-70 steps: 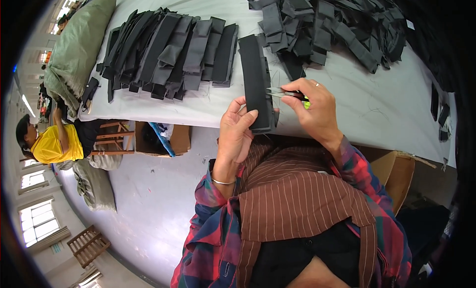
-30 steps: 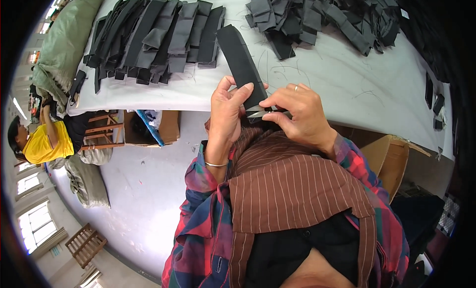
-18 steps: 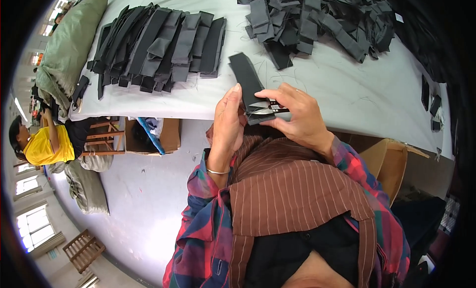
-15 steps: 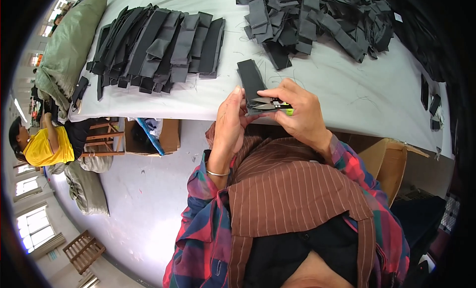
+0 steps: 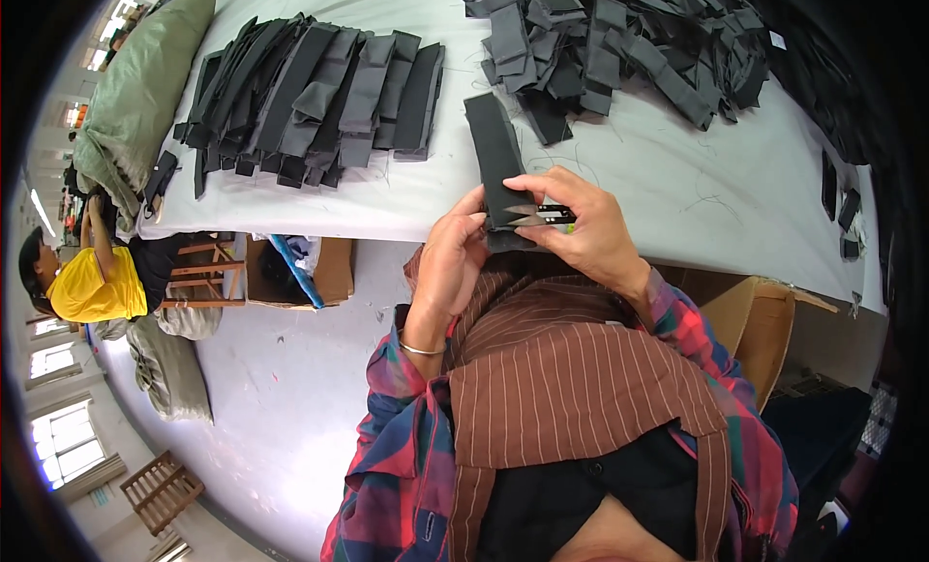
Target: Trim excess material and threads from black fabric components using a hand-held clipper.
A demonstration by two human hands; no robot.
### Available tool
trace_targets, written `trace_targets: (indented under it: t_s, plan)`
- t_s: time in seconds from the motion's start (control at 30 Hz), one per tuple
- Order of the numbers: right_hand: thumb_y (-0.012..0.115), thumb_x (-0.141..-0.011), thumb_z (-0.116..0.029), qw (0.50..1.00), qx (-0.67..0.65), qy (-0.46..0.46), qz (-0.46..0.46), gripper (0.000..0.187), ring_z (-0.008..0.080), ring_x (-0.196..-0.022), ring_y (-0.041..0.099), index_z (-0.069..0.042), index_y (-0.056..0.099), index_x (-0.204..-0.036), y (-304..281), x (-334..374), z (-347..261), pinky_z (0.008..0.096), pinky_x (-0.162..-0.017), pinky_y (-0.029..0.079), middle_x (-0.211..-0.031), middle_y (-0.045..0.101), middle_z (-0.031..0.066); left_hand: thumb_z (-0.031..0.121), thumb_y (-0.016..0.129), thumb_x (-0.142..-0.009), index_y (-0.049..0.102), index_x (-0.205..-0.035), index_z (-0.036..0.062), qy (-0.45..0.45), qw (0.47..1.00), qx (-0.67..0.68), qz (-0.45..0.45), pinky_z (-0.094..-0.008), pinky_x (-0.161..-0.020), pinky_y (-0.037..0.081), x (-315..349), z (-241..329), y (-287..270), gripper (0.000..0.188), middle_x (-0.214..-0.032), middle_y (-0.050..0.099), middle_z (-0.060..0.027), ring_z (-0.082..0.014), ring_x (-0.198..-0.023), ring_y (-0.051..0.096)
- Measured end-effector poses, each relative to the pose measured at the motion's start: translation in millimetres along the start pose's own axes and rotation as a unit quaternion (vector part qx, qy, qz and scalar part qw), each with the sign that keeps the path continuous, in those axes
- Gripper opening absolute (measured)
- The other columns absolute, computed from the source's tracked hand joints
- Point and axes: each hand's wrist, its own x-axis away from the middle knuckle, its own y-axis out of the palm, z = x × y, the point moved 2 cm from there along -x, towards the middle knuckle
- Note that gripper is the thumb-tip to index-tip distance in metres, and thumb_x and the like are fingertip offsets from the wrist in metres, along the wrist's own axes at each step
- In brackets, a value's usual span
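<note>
A dark grey fabric strip (image 5: 494,141) lies over the table's near edge, its lower end between my hands. My left hand (image 5: 453,251) grips the strip's left side near that end, fingertips pressed on it. In my right hand (image 5: 585,219) is a pair of thread snips (image 5: 552,215), blades pointing left across the strip. The thumb and forefinger of that hand also reach the strip's right edge. Part of the snips is hidden by my fingers.
A row of stacked grey strips (image 5: 314,98) lies at left on the white-covered table (image 5: 426,199); a loose heap of pieces (image 5: 610,54) lies far right. Cut threads are scattered about. Below stand cardboard boxes (image 5: 337,270). A person in a yellow top (image 5: 102,286) is at far left.
More of the strip now shows beyond my hands, its far end further up the table. The snips have shifted slightly right and down along with my right hand.
</note>
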Motion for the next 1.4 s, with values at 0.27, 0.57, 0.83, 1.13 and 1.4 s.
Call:
trace_targets:
  t_s: [0.27,0.57,0.83,1.13,1.4]
  plan:
    - [0.062,-0.069,0.002,0.991,0.073,-0.073,0.083,0.023,0.0228,-0.069,0.063,-0.007,0.065,-0.09,6,-1,11,0.0311,-0.059,0.049,-0.086,0.063,0.0053,-0.001,0.051,-0.088,0.042,-0.128,0.002,0.006,0.995,-0.035,0.098,-0.0291,-0.086,0.05,-4,-22,10,0.041,-0.113,0.058,-0.0103,-0.0153,-0.102,0.058]
    - [0.063,-0.08,-0.011,0.99,0.088,0.0,0.113,0.009,0.0254,-0.053,0.055,-0.003,0.059,-0.08,11,-16,33,0.0341,-0.049,0.039,-0.062,0.057,0.0129,-0.012,0.051,-0.08,0.02,-0.134,0.0053,0.077,0.981,-0.139,0.108,-0.024,-0.08,0.048,0,-41,-10,0.065,-0.108,0.058,-0.0116,-0.0133,-0.092,0.059]
    - [0.063,-0.085,-0.017,0.992,-0.036,0.095,0.079,0.026,0.0125,-0.053,0.03,0.004,0.05,-0.074,19,-33,42,0.0303,-0.048,0.031,-0.054,0.038,0.0092,-0.005,0.042,-0.086,0.049,-0.111,0.002,0.036,0.972,-0.221,0.073,-0.0241,-0.067,0.046,6,-28,-16,0.027,-0.091,0.058,-0.0134,-0.0158,-0.072,0.057]
    - [0.063,-0.085,-0.017,0.993,-0.056,0.088,0.057,0.024,0.009,-0.053,0.033,0.004,0.055,-0.076,30,-32,35,0.0292,-0.048,0.031,-0.054,0.04,0.0062,0.019,0.057,-0.091,0.043,-0.074,0.0085,0.066,0.96,-0.133,0.238,-0.0253,-0.043,0.037,1,-23,-29,0.024,-0.067,0.056,-0.0057,-0.0158,-0.046,0.053]
    - [0.064,-0.085,-0.016,0.987,-0.099,0.118,0.055,0.021,0.0072,-0.055,0.033,0.003,0.058,-0.08,30,-28,37,0.0275,-0.048,0.03,-0.056,0.043,0.0026,0.004,0.049,-0.083,0.05,-0.1,0.0013,0.027,0.967,-0.124,0.22,-0.0225,-0.045,0.039,7,-20,-28,0.017,-0.083,0.059,-0.0109,-0.0135,-0.055,0.056]
